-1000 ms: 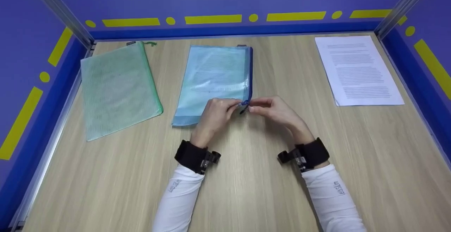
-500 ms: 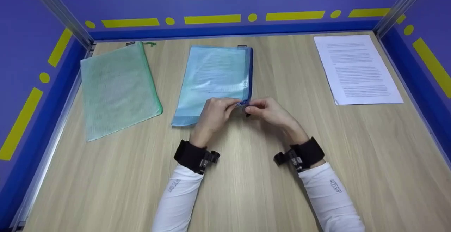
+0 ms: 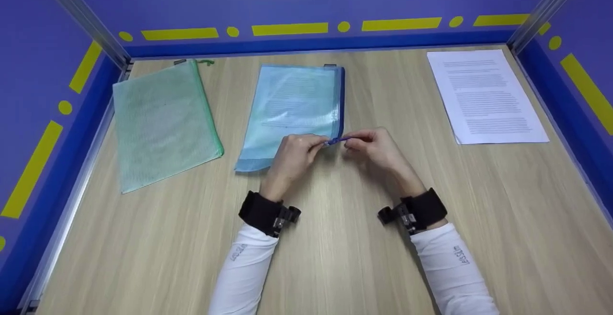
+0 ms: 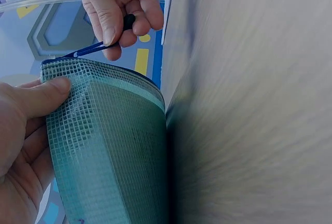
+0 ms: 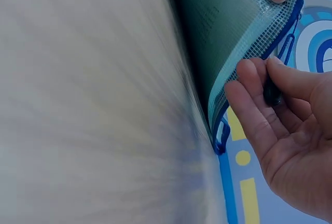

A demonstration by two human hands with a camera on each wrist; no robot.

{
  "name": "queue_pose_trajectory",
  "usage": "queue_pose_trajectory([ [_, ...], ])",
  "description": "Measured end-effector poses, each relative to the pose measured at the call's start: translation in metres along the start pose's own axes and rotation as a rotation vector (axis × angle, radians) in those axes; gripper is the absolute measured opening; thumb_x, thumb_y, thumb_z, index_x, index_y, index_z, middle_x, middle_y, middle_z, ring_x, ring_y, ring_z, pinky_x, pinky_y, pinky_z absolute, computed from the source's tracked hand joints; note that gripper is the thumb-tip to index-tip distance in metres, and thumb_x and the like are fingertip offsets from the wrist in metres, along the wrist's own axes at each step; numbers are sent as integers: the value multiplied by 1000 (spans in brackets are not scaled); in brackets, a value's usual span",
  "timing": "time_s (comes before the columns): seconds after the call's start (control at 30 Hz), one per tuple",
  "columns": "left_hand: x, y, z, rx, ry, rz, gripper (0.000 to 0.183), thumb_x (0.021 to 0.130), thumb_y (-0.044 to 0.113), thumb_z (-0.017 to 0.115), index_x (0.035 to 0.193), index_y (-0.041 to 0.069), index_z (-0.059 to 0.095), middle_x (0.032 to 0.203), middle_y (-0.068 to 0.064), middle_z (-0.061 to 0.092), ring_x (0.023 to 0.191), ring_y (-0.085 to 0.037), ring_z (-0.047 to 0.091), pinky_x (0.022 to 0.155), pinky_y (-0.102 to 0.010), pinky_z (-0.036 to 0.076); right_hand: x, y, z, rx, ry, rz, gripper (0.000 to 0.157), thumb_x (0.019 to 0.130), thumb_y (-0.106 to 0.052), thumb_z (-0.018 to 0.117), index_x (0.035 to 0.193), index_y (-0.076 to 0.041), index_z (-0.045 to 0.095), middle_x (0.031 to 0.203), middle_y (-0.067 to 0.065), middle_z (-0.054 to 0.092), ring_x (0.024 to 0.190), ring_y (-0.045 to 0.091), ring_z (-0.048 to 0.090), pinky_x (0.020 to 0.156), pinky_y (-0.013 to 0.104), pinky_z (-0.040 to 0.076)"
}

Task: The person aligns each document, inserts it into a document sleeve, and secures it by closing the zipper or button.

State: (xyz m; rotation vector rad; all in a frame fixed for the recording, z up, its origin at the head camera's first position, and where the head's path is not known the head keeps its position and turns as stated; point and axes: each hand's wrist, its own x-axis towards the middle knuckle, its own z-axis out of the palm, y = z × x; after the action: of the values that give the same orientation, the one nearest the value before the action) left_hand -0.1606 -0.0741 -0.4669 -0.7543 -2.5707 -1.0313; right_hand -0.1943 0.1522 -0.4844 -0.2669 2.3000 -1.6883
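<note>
My left hand [image 3: 291,157] pinches the blue pouch [image 3: 294,102] at its near-right corner, presumably bracing it against my right hand [image 3: 380,150], which pinches the straight pull cord [image 4: 98,46].

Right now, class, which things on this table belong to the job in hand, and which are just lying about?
In the job:
Blue mesh zip pouch, corner pinched by the left hand
Blue zip-pull cord, pinched by the right hand

Apparently just lying about:
Green mesh zip pouch, untouched
Printed paper, untouched
</note>
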Motion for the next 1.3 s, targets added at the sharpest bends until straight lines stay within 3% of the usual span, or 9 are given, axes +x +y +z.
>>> queue_pose_trajectory([
  [0.17,0,1,3,-4,-7,15,18,89,6,70,106,9,77,99,-7,78,88,-21,76,81,-28,60,-2,1,-6,51,48,56,29,94,-6,66,119,10,67,115,29,69,80,8,73,78,23,60],
  [0.43,-4,1,-1,14,21,38,16,91,9,69,104,10,78,95,-6,79,86,-20,76,78,-28,60,1,3,-10,74,77,97,31,93,-9,68,120,7,67,118,28,68,99,28,74,82,25,60],
  [0.7,-3,3,0,0,21,45,17,90,10,69,105,9,77,96,-7,78,87,-20,76,79,-28,60,-2,4,-18,49,95,133,29,92,-11,70,116,4,70,113,22,70,96,24,73,87,33,60],
  [0.9,-1,6,-2,-14,33,73,16,91,11,69,104,9,77,95,-6,78,85,-19,76,77,-27,60,-4,2,-24,-35,126,120,28,92,-15,71,115,0,72,111,17,71,89,13,71,79,24,60],
  [1.3,-4,1,-10,-26,47,67,17,93,8,66,106,5,76,98,-8,78,90,-20,76,82,-28,60,-1,5,-31,-157,149,90,23,94,-14,68,112,-1,73,110,19,73,85,12,70,74,20,58],
])
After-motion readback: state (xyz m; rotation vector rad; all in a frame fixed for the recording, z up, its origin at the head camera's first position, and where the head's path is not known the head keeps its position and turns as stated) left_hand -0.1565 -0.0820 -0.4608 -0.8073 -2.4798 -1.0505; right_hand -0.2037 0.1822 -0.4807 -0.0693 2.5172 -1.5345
